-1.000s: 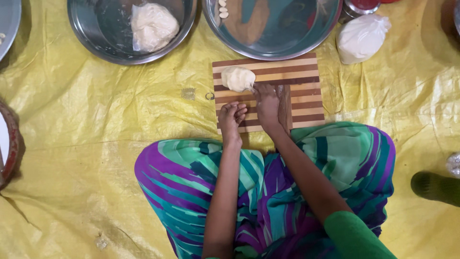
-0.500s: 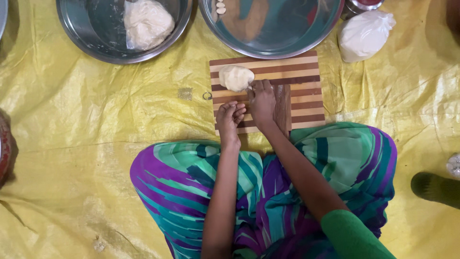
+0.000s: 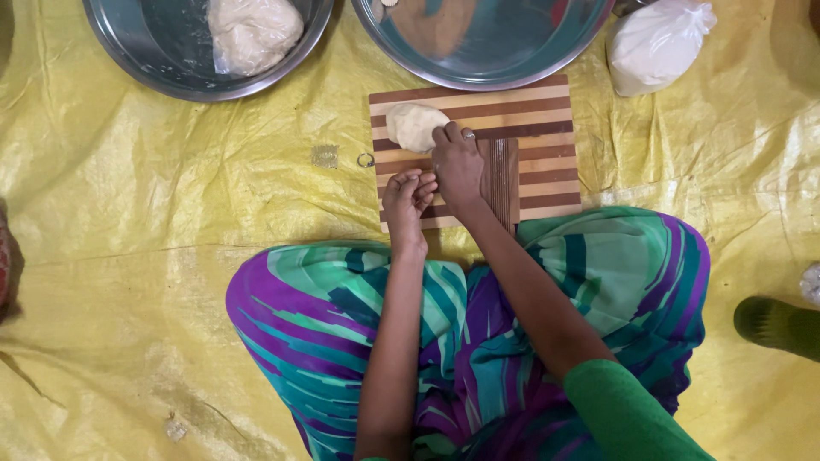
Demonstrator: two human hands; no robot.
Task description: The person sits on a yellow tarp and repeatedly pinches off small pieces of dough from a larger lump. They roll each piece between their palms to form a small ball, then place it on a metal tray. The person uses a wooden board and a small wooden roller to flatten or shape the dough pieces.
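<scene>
Right hand (image 3: 457, 162) touching dough (image 3: 414, 125), striped board (image 3: 547, 119)

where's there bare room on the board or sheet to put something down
The striped board is bare on its right half, beyond the ridged paddle. The yellow sheet is open left of the board, below the steel bowl. It is crowded at the board's left: dough lump, right hand, left hand.

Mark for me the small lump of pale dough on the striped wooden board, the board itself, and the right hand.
small lump of pale dough (image 3: 413, 125), head view, centre of its top.
striped wooden board (image 3: 547, 128), head view, bare stripes right of the hands.
right hand (image 3: 457, 162), head view, back of the hand.
</scene>
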